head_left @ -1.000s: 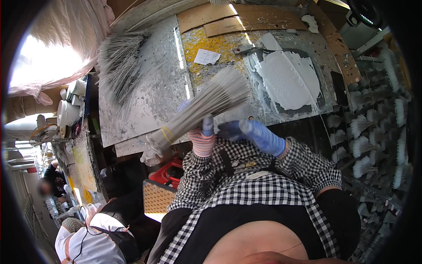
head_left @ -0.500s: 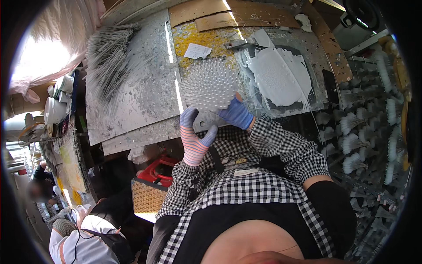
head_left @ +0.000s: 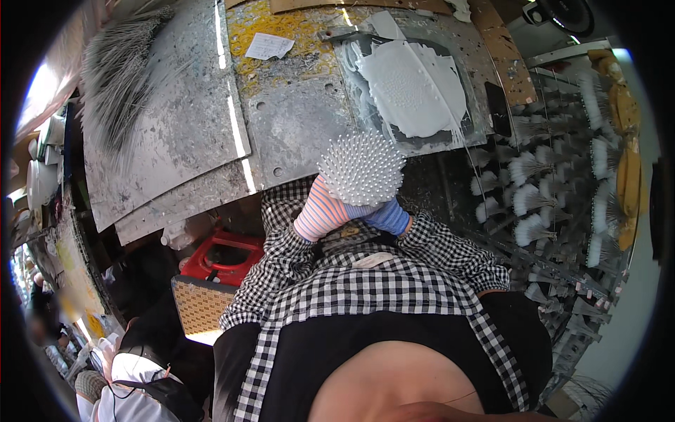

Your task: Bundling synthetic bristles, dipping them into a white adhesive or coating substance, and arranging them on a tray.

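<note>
Two gloved hands: the left hand [head_left: 321, 212], pink-striped, and the right hand [head_left: 390, 216], blue, are meeting beneath one bundle of thin stems [head_left: 362, 169]. Fingers: mostly hiding under it; whether they are clamping, I cannot tell. Bundle: fanning its white-dotted tips upward at the near edge of the table [head_left: 292, 126]. On the table: white paste [head_left: 408, 88] is lying right, one paper slip [head_left: 269, 46] is resting farther back, loose stems [head_left: 123, 77] are lying left.
</note>
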`<state>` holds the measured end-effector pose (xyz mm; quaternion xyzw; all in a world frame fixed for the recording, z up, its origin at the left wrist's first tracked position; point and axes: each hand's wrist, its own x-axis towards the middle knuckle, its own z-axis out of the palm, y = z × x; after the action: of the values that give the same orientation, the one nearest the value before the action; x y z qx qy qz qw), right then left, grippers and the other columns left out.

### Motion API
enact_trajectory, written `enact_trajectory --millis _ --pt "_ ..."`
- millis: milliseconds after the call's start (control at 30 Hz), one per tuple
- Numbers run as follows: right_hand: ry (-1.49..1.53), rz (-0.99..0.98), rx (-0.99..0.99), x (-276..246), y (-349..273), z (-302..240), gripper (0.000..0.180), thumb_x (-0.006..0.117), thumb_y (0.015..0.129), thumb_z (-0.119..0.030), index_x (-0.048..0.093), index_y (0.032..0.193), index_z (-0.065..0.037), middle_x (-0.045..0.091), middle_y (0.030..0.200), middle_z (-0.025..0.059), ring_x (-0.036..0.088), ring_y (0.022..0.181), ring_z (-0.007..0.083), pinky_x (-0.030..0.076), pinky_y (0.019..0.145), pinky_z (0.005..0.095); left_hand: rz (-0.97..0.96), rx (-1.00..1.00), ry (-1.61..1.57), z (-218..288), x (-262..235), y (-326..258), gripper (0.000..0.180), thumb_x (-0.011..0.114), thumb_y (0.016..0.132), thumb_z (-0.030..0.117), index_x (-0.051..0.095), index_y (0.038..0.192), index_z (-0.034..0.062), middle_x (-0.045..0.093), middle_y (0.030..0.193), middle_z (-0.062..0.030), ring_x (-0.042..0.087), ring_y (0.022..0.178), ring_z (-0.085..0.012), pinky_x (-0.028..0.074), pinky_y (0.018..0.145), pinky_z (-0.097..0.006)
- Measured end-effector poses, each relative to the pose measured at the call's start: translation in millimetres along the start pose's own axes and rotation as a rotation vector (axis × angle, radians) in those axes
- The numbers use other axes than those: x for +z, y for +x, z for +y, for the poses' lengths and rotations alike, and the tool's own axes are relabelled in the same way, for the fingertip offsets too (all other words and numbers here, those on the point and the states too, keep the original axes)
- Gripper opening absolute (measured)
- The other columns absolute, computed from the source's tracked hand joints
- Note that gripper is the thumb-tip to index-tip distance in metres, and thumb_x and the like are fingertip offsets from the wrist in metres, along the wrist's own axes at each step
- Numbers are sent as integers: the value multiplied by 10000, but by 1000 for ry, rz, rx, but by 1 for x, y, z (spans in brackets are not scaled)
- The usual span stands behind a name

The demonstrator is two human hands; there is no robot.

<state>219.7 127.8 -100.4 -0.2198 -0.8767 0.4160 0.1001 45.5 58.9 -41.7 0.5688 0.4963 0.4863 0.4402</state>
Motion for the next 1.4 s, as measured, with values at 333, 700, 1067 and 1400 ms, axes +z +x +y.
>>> enact_trajectory --millis 333,700,1067,1400 --pt "-436 -16 -20 29 -7 35 643 436 1027 -473 286 1572 -167 333 1612 63 268 1500 267 162 1257 471 22 -39 -99 -17 9 -5 695 714 847 547 566 1429 197 530 1490 -47 399 1429 -296 207 1234 -462" --pt "-288 240 -426 -43 33 -31 646 623 962 -366 398 1519 -128 455 1532 87 426 1413 283 306 1210 444 103 454 792 -16 -22 -18 530 467 1020 345 453 1505 132 483 1523 -87 454 1388 -307 313 1194 -474" --pt "-671 92 -855 -202 147 -111 327 710 749 -18 666 1072 -53 662 947 85 636 873 286 526 856 395 -161 -53 -226 80 -170 52 679 632 970 381 427 1504 16 569 1409 -192 520 1347 -281 403 1142 -406" --pt "-1106 366 -1354 -248 175 -171 256 669 860 -217 657 1045 -40 687 1034 132 644 1023 239 493 935 355 -91 -67 -10 81 -134 110 515 813 835 286 619 1230 19 701 1097 -71 672 1020 -170 547 916 -339"
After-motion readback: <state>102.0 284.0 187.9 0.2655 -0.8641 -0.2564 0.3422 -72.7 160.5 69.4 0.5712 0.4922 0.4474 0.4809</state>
